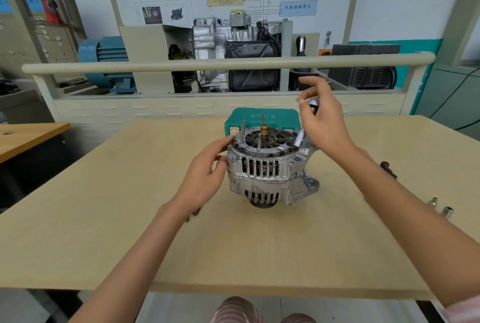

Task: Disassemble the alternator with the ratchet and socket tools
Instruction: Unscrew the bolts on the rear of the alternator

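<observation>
A silver alternator (267, 169) stands pulley-down in the middle of the wooden table (233, 250), with its copper slip rings and several studs pointing up. My left hand (207, 169) holds its left side, fingers spread on the casing. My right hand (322, 120) grips the chrome ratchet (313, 104) above the alternator's right rear. A socket extension (300, 138) runs from the ratchet down to the top right edge of the housing. Most of the ratchet is hidden by my palm.
A teal tool case (262, 117) lies right behind the alternator. Two loose sockets (441, 207) and a dark part (388, 168) lie at the table's right edge. A small dark item (194, 212) peeks out under my left wrist. Behind the table stands a railed training stand.
</observation>
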{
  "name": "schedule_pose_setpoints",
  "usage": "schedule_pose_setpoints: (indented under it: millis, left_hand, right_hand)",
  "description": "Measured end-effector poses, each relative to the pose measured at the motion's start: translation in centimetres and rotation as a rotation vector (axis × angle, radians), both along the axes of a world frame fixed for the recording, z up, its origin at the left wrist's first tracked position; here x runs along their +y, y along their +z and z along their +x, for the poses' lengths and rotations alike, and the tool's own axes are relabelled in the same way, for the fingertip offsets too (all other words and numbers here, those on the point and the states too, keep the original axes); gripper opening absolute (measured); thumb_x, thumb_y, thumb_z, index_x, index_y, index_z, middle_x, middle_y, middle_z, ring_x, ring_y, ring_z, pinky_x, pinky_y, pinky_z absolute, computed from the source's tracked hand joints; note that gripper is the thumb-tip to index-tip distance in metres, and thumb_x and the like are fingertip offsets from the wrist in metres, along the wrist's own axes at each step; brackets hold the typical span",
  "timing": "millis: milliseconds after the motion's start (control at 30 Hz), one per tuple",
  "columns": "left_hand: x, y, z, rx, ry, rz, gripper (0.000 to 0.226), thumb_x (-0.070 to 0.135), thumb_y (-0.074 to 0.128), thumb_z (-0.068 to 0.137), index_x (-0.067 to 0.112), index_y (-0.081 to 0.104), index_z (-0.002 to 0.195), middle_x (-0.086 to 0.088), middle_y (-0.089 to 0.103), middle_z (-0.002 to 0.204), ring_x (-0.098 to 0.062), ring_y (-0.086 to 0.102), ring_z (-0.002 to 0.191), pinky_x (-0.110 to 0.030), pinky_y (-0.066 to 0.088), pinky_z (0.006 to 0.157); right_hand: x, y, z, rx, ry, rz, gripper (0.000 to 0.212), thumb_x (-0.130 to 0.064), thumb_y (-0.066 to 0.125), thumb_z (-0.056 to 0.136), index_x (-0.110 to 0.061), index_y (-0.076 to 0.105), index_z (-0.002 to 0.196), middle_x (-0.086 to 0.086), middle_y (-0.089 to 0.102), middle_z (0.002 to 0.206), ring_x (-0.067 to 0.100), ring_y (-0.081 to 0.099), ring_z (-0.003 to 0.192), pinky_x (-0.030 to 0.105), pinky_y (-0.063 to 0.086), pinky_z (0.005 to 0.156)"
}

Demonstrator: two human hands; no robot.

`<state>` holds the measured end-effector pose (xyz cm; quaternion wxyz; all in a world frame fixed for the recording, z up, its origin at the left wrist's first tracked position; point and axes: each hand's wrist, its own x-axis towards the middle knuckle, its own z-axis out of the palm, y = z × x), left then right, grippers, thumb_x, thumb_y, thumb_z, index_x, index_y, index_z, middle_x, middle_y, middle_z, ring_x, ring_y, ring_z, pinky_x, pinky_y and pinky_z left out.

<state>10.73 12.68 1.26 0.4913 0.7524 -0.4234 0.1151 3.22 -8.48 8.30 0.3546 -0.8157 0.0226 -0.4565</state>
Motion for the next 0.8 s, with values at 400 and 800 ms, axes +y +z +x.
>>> schedule_pose_setpoints:
  millis: [400, 800]
  left_hand:
    - [-0.9, -0.3, -1.9, -0.048, 0.126, -0.111, 0.028, 0.020, 0.048, 0.084, 0.028, 0.050, 0.110, 0.009, 0.050, 0.110, -0.004, 0.042, 0.107, -0.004, 0.029, 0.091]
    - [-2.0, 0.7, -3.8, -0.145, 0.099, -0.044, 0.014, 0.027, 0.051, 0.084, 0.028, 0.055, 0.098, 0.016, 0.044, 0.099, -0.008, 0.035, 0.105, -0.002, 0.023, 0.087]
  right_hand:
    - [3.4, -0.9, -0.6, -0.291, -0.100, -0.153, 0.035, 0.002, 0.047, 0.088, -0.002, 0.048, 0.123, -0.001, 0.048, 0.094, 0.001, 0.042, 0.084, 0.002, 0.032, 0.079]
    - [5.4, -0.8, -1.4, -0.197, -0.064, -0.443, 0.038, 0.010, 0.051, 0.082, 0.005, 0.052, 0.120, 0.017, 0.054, 0.094, 0.026, 0.052, 0.081, 0.037, 0.045, 0.070]
